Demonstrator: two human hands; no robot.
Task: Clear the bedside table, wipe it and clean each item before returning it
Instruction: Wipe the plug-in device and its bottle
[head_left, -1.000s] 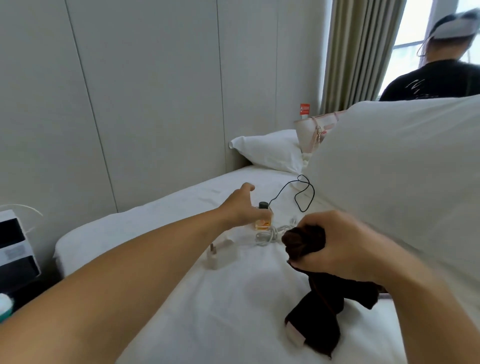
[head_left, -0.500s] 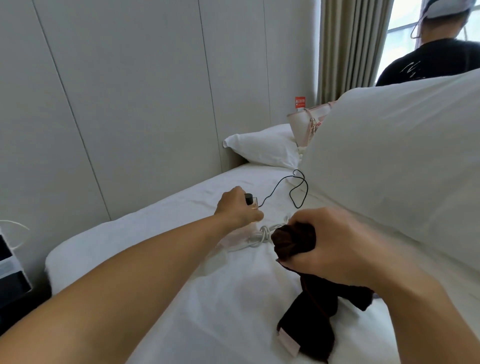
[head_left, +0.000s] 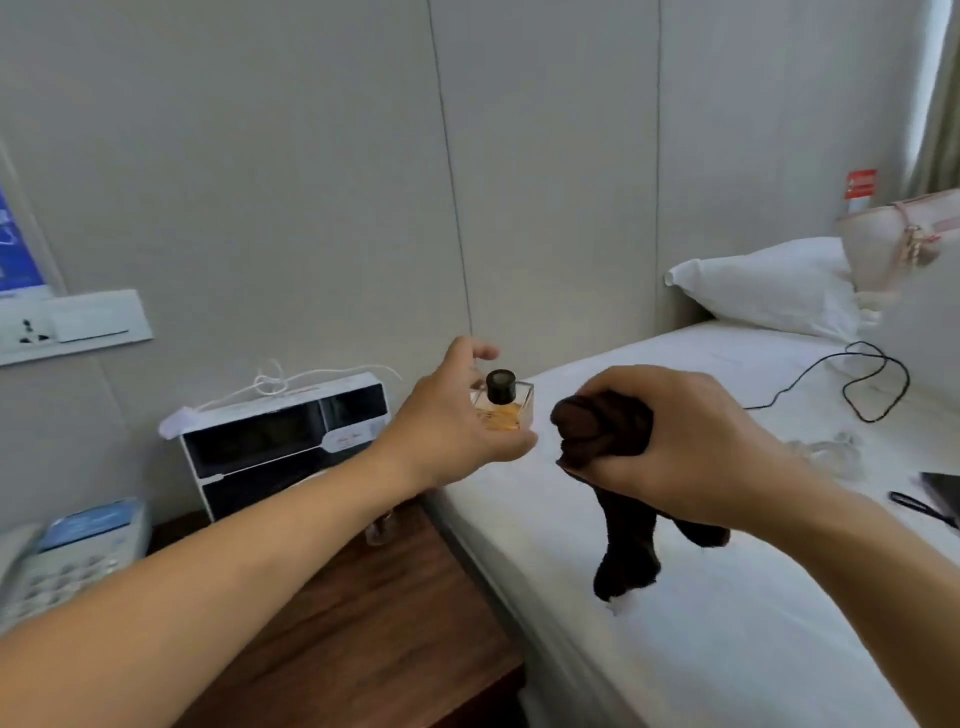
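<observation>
Once down on the bed, the left hand (head_left: 447, 421) now pinches the perfume bottle (head_left: 503, 405) aloft.

The left hand (head_left: 447, 426) is extended forward, fingers curled in a grip; the right hand (head_left: 670, 447) is clenched tight, knuckles upward.

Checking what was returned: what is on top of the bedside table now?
On the bedside table stand a black-and-white box and a phone. The left arm covers part of it.
</observation>
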